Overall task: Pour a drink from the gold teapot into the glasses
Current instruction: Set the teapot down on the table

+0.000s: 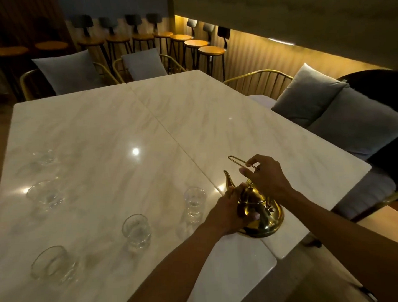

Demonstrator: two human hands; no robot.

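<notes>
The gold teapot [264,218] stands on the white marble table [102,122] near its front right edge, spout pointing away to the left. My left hand [227,212] wraps around the pot's left side below the spout. My right hand [265,176] pinches the thin wire handle [235,159] raised above the lid. Several clear glasses stand to the left: one [194,204] right beside the pot, one [136,232] nearer me, one [54,264] at the front left, one [46,195] further back and a faint one [42,156] behind it.
Two marble tops meet along a seam [170,138]. Gold-framed chairs with grey cushions [309,97] line the right and far sides. A row of bar stools [196,43] stands at the lit counter wall behind.
</notes>
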